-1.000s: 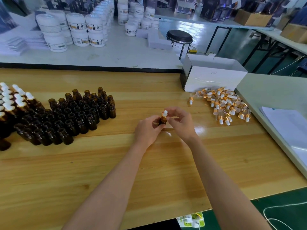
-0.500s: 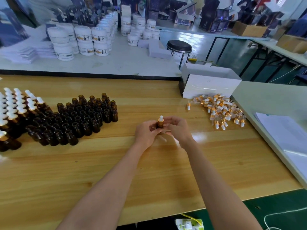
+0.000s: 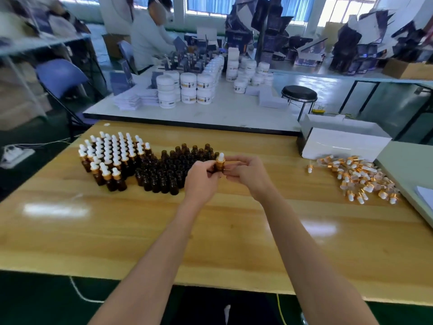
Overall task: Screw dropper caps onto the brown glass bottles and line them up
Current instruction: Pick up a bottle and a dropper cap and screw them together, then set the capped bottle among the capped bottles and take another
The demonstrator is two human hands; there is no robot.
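Surface: a light wooden top [image 3: 210, 242] is marked by pale glare.
Behind: a white table [image 3: 234, 113] is set just beyond it, loaded with white jars [image 3: 187, 87].
Seating: a black round stool [image 3: 299, 93] and a blue chair [image 3: 61, 76] are seen.
Windows: a bright row [image 3: 206, 4] is set in the far wall.
Floor: dark green [image 3: 35, 299].

Glossy wooden table [image 3: 164, 242], brown glass bottles [image 3: 164, 174], shiny gold-collared caps [image 3: 360, 179]

1 wide-angle head-worn camera is looking forward and down across the wooden table [image 3: 93, 231], sitting close above the left hand [image 3: 201, 181] and right hand [image 3: 251, 178] at frame centre. It is facing a white bench [image 3: 234, 113] and windows [image 3: 206, 5] along the top.
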